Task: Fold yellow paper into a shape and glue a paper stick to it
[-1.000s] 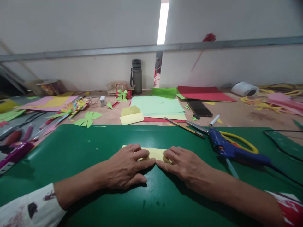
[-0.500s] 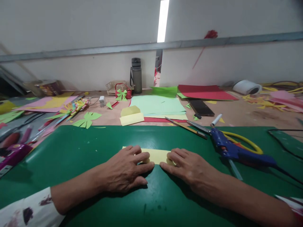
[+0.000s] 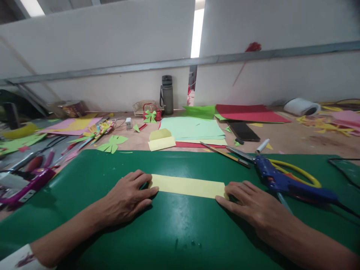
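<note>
Two hands work at the ends of one pale yellow paper strip (image 3: 188, 186), in the middle of the frame.
The strip lies almost flat on the green mat (image 3: 180, 228); the left hand (image 3: 126, 198) covers its left end and the right hand (image 3: 253, 204) its right end, both with bent fingers, not clenched, and I cannot tell whether they pinch the paper or only press it. The step in hand is, I judge, smoothing the strip along its lower edge, perhaps on a fold. The next move would call for even pressure to both ends, with the edges aligned. The blue glue gun (image 3: 292, 185), at the right of the frame, lies untouched.
</note>
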Tool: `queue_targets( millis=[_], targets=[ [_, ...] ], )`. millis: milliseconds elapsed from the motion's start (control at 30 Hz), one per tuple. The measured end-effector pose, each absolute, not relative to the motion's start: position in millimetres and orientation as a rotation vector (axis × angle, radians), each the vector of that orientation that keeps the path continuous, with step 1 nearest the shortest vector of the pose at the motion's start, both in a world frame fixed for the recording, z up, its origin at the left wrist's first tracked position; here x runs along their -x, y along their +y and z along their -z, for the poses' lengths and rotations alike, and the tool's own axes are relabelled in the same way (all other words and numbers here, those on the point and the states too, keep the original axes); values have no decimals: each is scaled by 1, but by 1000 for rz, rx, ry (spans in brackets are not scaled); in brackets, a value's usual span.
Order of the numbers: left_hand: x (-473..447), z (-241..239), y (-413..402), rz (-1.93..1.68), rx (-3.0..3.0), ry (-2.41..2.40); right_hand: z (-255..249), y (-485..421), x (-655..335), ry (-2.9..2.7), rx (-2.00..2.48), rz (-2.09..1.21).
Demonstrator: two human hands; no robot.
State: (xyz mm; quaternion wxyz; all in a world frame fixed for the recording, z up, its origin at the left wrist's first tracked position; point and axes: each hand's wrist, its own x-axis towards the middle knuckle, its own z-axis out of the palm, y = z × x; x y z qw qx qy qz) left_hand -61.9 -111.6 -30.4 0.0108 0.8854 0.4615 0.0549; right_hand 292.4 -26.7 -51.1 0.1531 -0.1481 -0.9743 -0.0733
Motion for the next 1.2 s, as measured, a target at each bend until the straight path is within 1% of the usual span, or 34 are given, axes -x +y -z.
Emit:
queue_targets(
  millis=[133, 367, 567, 700, 767, 900, 1000, 1100, 1200],
  targets=[
    [75, 34, -118, -243, -2802, 1456, 48, -30, -299, -2758, 457, 257],
    [86, 46, -127, -537, -2798, 1527, 43, -41, -307, -2888, 599, 210],
    [95, 43, -131, -464, -2949, 1517, 45, -46, -312, -2844, 651, 161],
    [60, 41, -119, -554, -2998, 1518, 42, -46, -304, -2837, 681, 143],
    [29, 38, -108, -489, -3010, 1316, 39, -46, -298, -2851, 690, 140],
    [-19, 31, -82, -167, -2851, 1001, 37, -45, -290, -2883, 730, 143],
    [-23, 33, -70, -55, -2725, 973, 38, -46, -294, -2874, 758, 154],
    [-12, 37, -69, -66, -2670, 1026, 38, -47, -301, -2850, 774, 191],
    [-3, 39, -72, -70, -2660, 1068, 32, -39, -301, -2836, 865, 349]
  ],
)
